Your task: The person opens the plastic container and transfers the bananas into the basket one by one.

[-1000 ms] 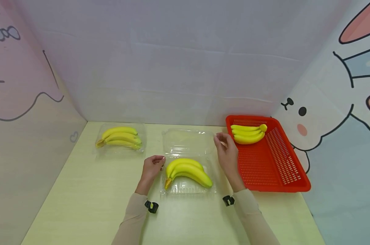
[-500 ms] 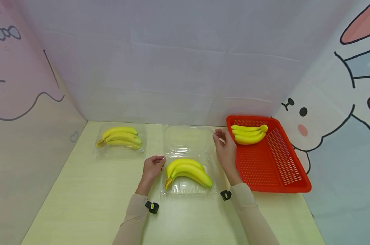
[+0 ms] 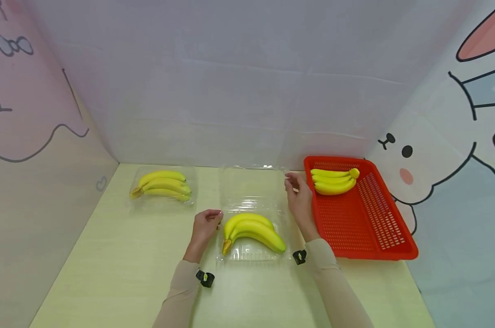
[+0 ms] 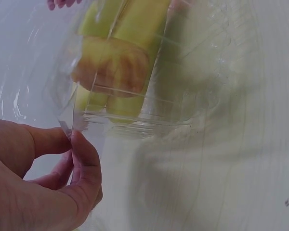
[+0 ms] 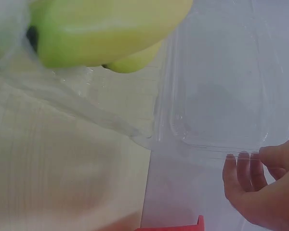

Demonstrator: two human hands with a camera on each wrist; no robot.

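Observation:
A bunch of yellow bananas [image 3: 253,230] lies in the base of a clear plastic clamshell box [image 3: 251,256], its stem toward the lower left. The box's lid [image 3: 253,182] stands raised behind the base. My left hand [image 3: 205,225] pinches the box's left rim between thumb and forefinger; in the left wrist view the clear edge runs between the fingertips [image 4: 79,139]. At the lid's right edge, my right hand [image 3: 299,200] pinches the thin plastic with thumb and fingers, as the right wrist view also shows.
A clear box with another banana bunch [image 3: 163,184] sits at the back left. On the right stands a red perforated basket [image 3: 366,248] holding a banana bunch [image 3: 333,182] at its far end. Printed cloth walls [image 3: 247,91] close off the back and sides.
The lid has swung up from leaning backward to more upright, and the right hand has shifted slightly with it. The left hand stays at the box's left rim.

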